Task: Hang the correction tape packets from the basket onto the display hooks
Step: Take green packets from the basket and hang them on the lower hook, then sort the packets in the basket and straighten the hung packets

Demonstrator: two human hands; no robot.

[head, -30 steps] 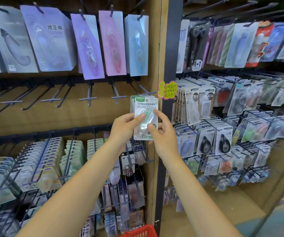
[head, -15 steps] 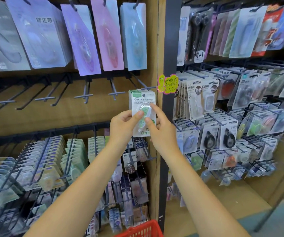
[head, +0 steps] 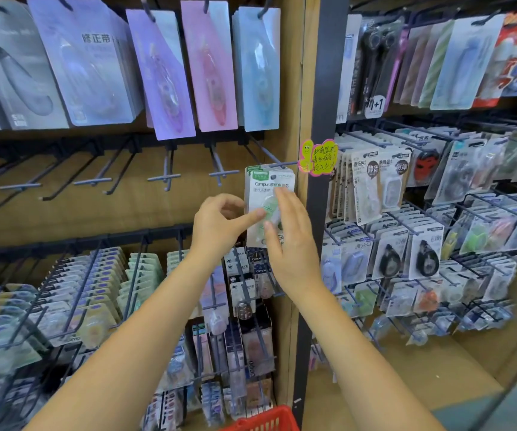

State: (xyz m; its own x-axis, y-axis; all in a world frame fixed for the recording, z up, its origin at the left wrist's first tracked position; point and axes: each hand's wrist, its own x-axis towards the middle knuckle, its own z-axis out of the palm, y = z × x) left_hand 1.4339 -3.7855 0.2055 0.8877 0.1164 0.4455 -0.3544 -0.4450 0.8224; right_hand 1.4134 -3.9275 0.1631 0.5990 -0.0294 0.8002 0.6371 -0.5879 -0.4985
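A white and green correction tape packet is up at the tip of the rightmost empty display hook on the wooden panel. My left hand holds the packet at its left edge, thumb laid across the front and fingers curled beside it. My right hand rests flat on the packet's front with straight fingers and hides its lower right part. I cannot tell if the packet's hole is over the hook. The rim of the red basket shows at the bottom edge.
Several empty hooks stick out to the left in the same row. Large pastel packets hang above. Full hooks of small packets fill the rack below. A dark post and a yellow-pink sticker stand right of the packet.
Both hands have lifted the packet up to the hook's tip. My right hand's fingers have straightened over the front, and my left hand's fingers have drawn back to the left edge.
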